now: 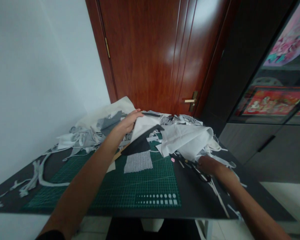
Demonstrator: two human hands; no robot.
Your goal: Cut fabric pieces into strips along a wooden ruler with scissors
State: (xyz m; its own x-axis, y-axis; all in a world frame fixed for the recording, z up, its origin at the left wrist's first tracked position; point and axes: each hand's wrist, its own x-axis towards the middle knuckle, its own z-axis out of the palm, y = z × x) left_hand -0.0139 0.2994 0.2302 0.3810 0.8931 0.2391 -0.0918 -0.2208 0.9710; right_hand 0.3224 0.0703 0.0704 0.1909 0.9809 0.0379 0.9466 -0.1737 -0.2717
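Observation:
My left hand (130, 121) is closed on the upper corner of a cream fabric piece (143, 126), lifted and sloping above the mat. Black fabric (137, 144) hangs along its lower edge. Just below lies a grey ribbed fabric piece (138, 162), flat on the green cutting mat (115, 191). On the right, my right hand (207, 165) is low at the edge of a crumpled white cloth (187, 138), beside dark-handled scissors (202, 176). Its fingers are dark and blurred, so whether they grip anything is unclear.
Heaped grey and white scraps (83, 136) lie at the left, with more scraps (186, 119) along the back. Fabric strips (41, 173) trail over the table's left side. A small pink piece (173, 160) lies beside the mat. A wooden door (150, 56) stands behind the table.

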